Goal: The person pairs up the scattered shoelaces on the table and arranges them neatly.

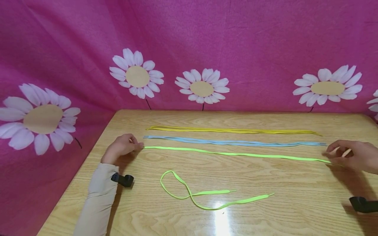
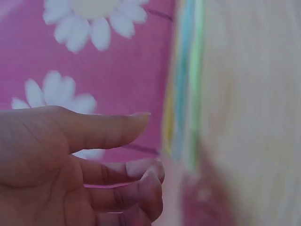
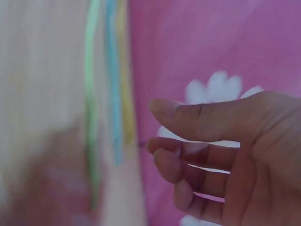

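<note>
A bright green shoelace point(image 1: 224, 153) stretches nearly straight across the wooden table. By its left end is my left hand point(image 1: 123, 147); the left wrist view shows thumb and loosely bent fingers apart, with nothing between them. My right hand point(image 1: 357, 155) hovers over the lace's right end, its thumb and fingers likewise parted and holding nothing in the right wrist view. Behind the green lace lie light blue laces point(image 1: 224, 142), and farther back yellow laces point(image 1: 224, 130), all running side by side. Closer to me, another green shoelace point(image 1: 211, 192) lies in a loose crossed loop.
The wooden table point(image 1: 165, 219) meets a pink cloth point(image 1: 251, 39) printed with large white daisies along its back and left. Black wrist cameras point(image 1: 124, 180) sit on both forearms. Light glares off the tabletop at the front.
</note>
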`<act>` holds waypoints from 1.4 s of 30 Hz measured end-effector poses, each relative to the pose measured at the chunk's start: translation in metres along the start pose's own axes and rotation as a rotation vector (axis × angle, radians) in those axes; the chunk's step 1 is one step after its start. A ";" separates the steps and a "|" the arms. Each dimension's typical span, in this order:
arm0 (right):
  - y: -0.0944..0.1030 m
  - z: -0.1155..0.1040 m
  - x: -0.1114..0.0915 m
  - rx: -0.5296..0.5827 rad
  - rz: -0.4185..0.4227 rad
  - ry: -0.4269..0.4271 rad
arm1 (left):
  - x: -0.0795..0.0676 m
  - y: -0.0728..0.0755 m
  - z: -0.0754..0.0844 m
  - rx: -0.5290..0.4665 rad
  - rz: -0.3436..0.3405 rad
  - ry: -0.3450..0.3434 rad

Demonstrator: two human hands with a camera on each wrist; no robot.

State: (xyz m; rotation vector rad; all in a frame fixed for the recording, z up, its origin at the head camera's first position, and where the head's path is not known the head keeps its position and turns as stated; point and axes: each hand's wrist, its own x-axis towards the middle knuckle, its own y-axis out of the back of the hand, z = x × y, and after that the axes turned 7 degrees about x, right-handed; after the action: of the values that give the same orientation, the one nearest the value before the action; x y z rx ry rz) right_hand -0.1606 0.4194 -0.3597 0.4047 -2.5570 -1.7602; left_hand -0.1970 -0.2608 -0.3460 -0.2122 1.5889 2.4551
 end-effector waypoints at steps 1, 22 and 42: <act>0.003 -0.005 -0.001 -0.005 0.006 0.009 | -0.002 0.002 0.006 0.007 -0.007 0.015; -0.013 -0.129 -0.006 0.045 0.048 0.653 | -0.058 -0.065 0.152 0.155 0.001 -0.528; -0.064 -0.192 -0.016 0.044 -0.337 0.417 | -0.081 -0.114 0.180 0.388 0.014 -0.786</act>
State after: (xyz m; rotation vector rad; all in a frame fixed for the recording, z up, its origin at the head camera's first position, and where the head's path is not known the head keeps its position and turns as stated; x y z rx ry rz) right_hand -0.1021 0.2257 -0.3461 1.1280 -2.3281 -1.4935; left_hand -0.0916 -0.0596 -0.3541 0.7276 1.6003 1.8004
